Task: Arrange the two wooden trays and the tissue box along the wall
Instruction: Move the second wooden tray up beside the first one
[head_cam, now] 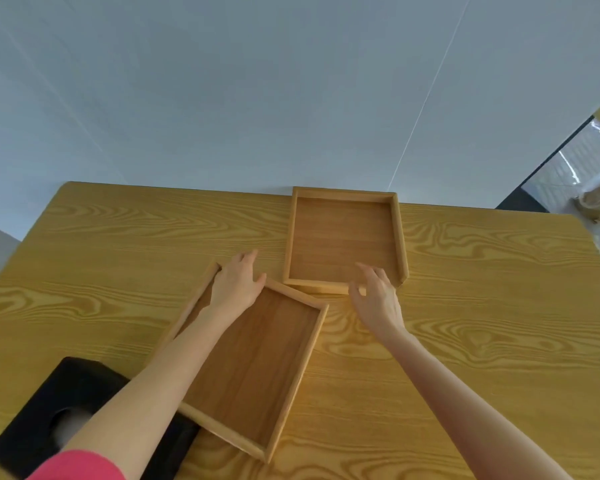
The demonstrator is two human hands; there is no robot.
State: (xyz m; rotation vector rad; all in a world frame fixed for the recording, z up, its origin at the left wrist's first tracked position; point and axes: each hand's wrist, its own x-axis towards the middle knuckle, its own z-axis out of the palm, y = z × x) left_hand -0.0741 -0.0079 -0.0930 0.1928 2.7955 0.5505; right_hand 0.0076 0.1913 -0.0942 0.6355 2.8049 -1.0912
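Two wooden trays lie on your table [465, 306], and some parts of them are hard to see. Your left hand [236, 285] lies over the far corner of the near tray [257, 368], so that corner is hidden. Its fingers are spread out flat and reach past the rim onto the table. You cannot tell if the palm is pressing on the rim or only floating over it. Your left arm crosses the left side of this tray and hides that wall. The near tray sits turned at a slant, and its far right corner is just beside the far tray [343, 237]. The far tray has its back edge right up against the wall [291, 98]. Your right hand [378, 296] is at the near right corner of the far tray. Its fingers are curled loosely and apart, and they cover part of the front rim. You cannot tell if they grip the rim or only touch it. The black tissue box [42, 420] sits at the near left of the table, far from the wall. Your left arm and pink sleeve [80, 467] cover much of it, and the near tray's near left corner overlaps it. At the far right some shiny things [596, 188] are too blurry to make out.
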